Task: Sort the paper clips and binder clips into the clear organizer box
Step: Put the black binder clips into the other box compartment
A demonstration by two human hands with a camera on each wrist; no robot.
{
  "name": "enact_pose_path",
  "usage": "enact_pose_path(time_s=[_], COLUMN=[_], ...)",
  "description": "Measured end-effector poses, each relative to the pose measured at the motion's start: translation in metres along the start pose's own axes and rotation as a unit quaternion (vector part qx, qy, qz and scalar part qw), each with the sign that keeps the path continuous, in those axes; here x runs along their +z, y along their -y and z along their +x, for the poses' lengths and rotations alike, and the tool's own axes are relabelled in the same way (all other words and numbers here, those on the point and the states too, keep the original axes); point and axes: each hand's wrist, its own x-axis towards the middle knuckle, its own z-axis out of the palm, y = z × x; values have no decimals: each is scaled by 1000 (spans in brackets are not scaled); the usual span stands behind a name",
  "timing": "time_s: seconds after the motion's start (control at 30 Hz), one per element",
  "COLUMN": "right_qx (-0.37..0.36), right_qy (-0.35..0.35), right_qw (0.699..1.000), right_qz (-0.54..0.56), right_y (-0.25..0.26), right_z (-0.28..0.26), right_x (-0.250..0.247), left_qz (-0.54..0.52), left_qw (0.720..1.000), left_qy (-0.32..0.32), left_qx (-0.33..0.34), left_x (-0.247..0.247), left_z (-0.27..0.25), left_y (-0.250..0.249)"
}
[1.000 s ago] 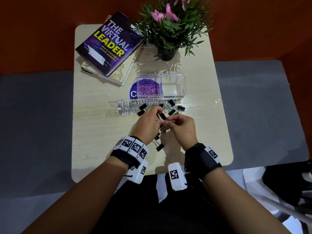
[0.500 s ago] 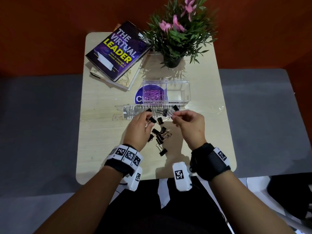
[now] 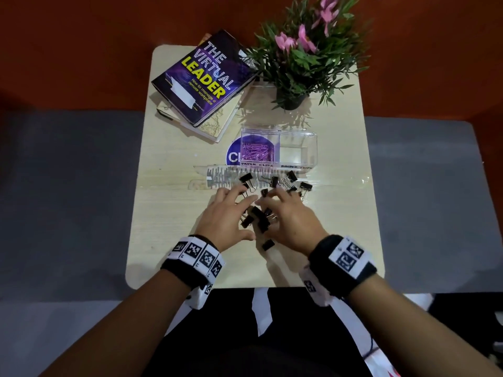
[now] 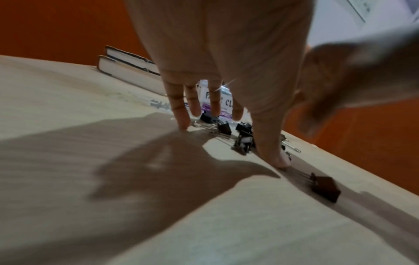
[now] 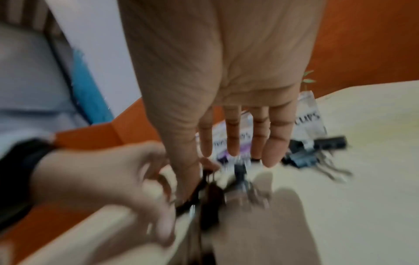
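Both hands are seen palm down over the binder clips [image 3: 258, 213] on the counter [image 3: 168, 213]. The left hand [image 3: 227, 216] is spread wide, fingers straight; in the left wrist view the little fingertip and thumb tip touch the counter and nothing is gripped. The right hand [image 3: 291, 219] is likewise spread, fingers extended above the clips, nothing held; the right wrist view is blurred. The black clips lie scattered between and just beyond the fingertips, some under the hands, and one clip [image 3: 268, 244] lies apart, nearer the person. The box [image 3: 310, 148] stands just beyond the clips. Its left compartment, labelled PAPER CLIPS, is filled with purple paper clips [image 3: 257, 152]; the right compartment, labelled BINDER CLIPS, is seen without clips. A clear ruler [image 3: 217, 176] lies along the box's near side. Two stacked books [image 3: 201, 77] and a potted plant [image 3: 302, 58] are noted at the far end of the counter.
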Motion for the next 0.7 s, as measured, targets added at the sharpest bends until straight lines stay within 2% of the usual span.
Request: enact_pose_path(time_s=[0.1,0.27,0.5,0.7], right_qx=[34,75,127,160], right_qy=[-13,-20,-71,-111], right_qw=[998,995,977,951], right_qz=[-48,60,153,239], right_y=[-4,-14,-29,-34], right_z=[-8,-4,-3,0], right_x=[27,27,13,-2], left_qz=[-9,-30,-43,-45], left_qw=[1000,1000,999,998], left_qy=[12,7,-14,11], left_qx=[-6,3,27,35], left_x=[4,9,6,-1], left_z=[5,13,23,30], left_y=[-2,-4,-13,-18])
